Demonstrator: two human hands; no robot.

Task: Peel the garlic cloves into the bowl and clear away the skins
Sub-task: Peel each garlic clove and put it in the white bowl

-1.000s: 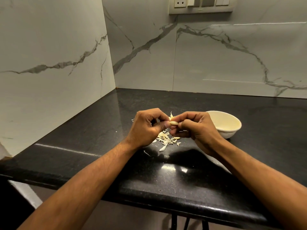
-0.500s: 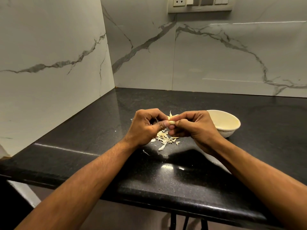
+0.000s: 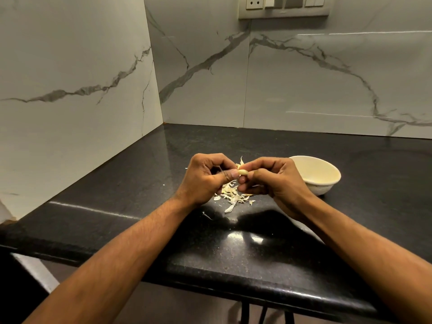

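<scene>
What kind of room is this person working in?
Most likely a home kitchen: a black stone counter, marble-look wall tiles with a socket panel, and garlic skins beside a small bowl.

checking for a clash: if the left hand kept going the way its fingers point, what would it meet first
The left hand points right, toward the garlic clove it pinches; right behind that sit the fingertips of the right hand. The bowl lies farther along, though depth is unclear.

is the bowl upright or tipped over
Upright: the bowl sits on its base on the black counter, rim up, open mouth facing the camera.
</scene>
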